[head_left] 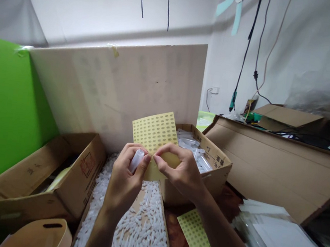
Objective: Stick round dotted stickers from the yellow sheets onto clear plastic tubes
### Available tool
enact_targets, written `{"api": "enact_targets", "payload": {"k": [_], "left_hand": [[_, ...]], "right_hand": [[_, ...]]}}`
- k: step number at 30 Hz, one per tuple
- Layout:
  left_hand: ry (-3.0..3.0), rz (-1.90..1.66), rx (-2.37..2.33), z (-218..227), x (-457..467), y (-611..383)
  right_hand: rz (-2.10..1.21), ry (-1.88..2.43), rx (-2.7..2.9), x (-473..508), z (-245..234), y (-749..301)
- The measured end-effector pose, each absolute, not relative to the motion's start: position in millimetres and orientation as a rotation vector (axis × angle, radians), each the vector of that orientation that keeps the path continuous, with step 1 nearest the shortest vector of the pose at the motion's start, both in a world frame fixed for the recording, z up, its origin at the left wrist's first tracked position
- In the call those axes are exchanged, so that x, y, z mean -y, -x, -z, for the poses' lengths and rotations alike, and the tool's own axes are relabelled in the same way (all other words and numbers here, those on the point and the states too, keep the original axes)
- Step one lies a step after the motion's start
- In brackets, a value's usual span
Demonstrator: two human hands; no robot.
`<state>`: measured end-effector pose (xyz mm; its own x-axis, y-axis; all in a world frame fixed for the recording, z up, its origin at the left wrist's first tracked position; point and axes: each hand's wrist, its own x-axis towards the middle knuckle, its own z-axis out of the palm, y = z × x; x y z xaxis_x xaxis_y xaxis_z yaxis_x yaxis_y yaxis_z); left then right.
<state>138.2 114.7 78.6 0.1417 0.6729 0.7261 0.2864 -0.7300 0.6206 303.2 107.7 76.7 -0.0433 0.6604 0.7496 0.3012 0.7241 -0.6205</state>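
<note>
- Yellow, printed all over with rows of small dark marks, a label sheet stands tilted just behind the fingertips, between a shallow tray and a box; its lower part looks plain.
- A translucent tube sits in the left hand, its round end tipped up; the fingers and thumb are closed around it.
- The right hand has thumb and forefinger brought close together in front of the sheet, beside the left thumb; whether they are clamped on anything is too small to tell.
- Both forearms come up from the lower edge, the left one nearly upright, the right one slanting in from the lower right; the fingertips almost meet.
- Beneath the hands, the shallow cardboard tray is spread with a great many small whitish plastic pieces, bare card showing in places.
- Behind the right hand, the cardboard box holds a heap of clear tubes.
- On the left, an open carton contains a pale yellowish object, partly hidden; a tan bin with a slot handle stands in front.
- Under the right forearm, a second yellow sheet lies on the dark reddish tabletop.
</note>
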Motion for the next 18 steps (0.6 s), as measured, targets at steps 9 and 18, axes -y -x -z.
{"api": "enact_targets", "payload": {"k": [9,18], "left_hand": [[-2.296,-1.657,-0.787,-76,-120,-133],[-2.783,-1.486,-0.768,-76,-124,-126]], "right_hand": [[-0.281,0.753,1.707,-94,-90,-321],[-0.246,0.676,1.885,-80,-99,-320]]}}
